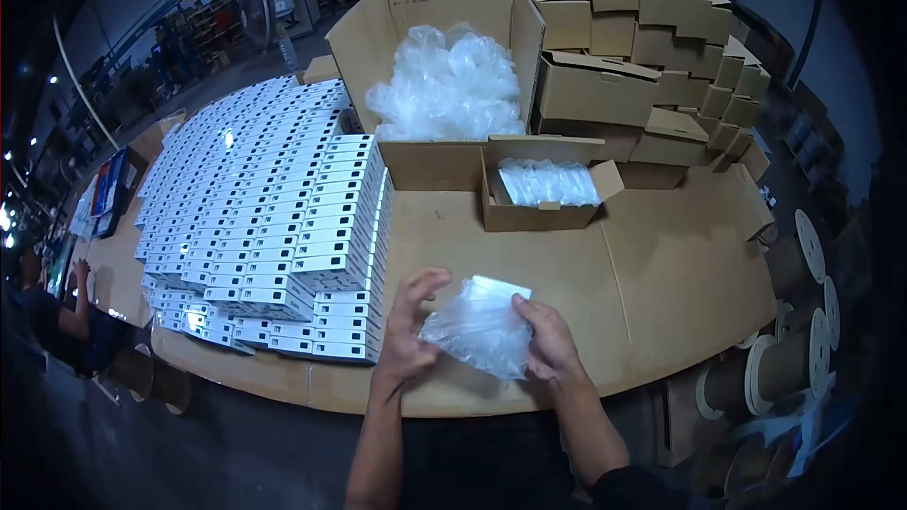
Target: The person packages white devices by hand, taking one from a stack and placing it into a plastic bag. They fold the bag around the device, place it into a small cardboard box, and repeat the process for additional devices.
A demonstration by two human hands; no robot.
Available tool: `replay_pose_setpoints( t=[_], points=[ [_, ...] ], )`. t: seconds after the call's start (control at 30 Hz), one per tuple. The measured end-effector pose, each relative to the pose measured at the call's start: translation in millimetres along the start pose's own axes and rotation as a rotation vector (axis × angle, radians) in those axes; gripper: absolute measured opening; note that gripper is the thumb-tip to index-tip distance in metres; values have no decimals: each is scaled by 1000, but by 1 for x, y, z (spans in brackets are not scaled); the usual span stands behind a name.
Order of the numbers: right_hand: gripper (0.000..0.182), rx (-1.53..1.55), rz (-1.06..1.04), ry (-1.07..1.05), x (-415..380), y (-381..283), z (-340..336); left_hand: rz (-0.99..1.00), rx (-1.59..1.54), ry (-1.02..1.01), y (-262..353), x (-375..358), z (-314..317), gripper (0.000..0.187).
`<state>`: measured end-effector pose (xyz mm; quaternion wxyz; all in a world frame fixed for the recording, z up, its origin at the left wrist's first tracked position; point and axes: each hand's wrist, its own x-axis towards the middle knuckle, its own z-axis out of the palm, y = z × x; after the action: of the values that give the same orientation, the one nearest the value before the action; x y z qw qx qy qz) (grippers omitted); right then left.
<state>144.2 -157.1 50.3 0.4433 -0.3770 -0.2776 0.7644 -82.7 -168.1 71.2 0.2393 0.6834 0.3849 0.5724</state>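
My right hand [551,340] grips a clear plastic bag [482,332], thumb on top and fingers beneath. A flat white box [499,289] shows at the bag's far end, partly covered by the film. On the other side, my left hand [412,326] has its fingers apart and bent, its thumb close to the bag's left edge. Ahead of both hands stands an open small carton [539,218] holding a row of bagged white packs [548,182]. Left of my hands rise stacks of white boxes [331,227] with small dark squares on their ends.
A large open carton [435,5] full of loose clear bags [453,85] stands at the back of the cardboard-covered table [680,264]. Brown cartons [605,90] are piled at the back right. Cable spools [794,359] stand beyond the right edge. Another person [71,307] is at far left.
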Motion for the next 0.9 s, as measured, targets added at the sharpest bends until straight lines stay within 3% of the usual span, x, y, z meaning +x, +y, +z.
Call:
replay_pose_setpoints(
  t=[0.03, 0.13, 0.17, 0.27, 0.33, 0.4, 0.57, 0.63, 0.73, 0.77, 0.87, 0.9],
  points=[
    [38, -42, 29, -1, -1, 10, -6, 37, -24, -19, 18, 7, 1, 52],
    [48, -199, 46, -28, -9, 27, 4, 61, 46, -133, 6, -2, 4, 32],
    [60, -212, -1, -105, -9, 30, -3, -305, -15, 16, 13, -14, 12, 13],
    [68, -92, -202, 13, -13, 41, -5, -548, 41, 196, 24, -19, 19, 15],
    [55, -271, -361, -112, -24, 28, 2, -571, -8, 257, 20, -30, 23, 19],
    [46, -504, -447, -49, -23, 37, 4, -595, 10, 269, 20, -39, 27, 18],
    [21, -371, -393, 103, -27, 51, 27, -621, -14, 248, 10, -60, 24, 28],
    [20, -528, -487, 129, -29, 47, 30, -654, -38, 220, 3, -66, 14, 28],
    [19, -761, -599, 166, -31, 42, 31, -494, 84, 385, 17, -53, 17, 29],
    [19, -840, -630, 180, -32, 41, 31, -436, 178, 385, 12, -58, 15, 32],
    [19, -942, -661, 217, -37, 35, 38, 0, 624, 351, 25, -50, 7, 35],
    [19, -969, -684, 219, -39, 33, 41, 6, 527, 232, 30, -49, 4, 37]
  ],
)
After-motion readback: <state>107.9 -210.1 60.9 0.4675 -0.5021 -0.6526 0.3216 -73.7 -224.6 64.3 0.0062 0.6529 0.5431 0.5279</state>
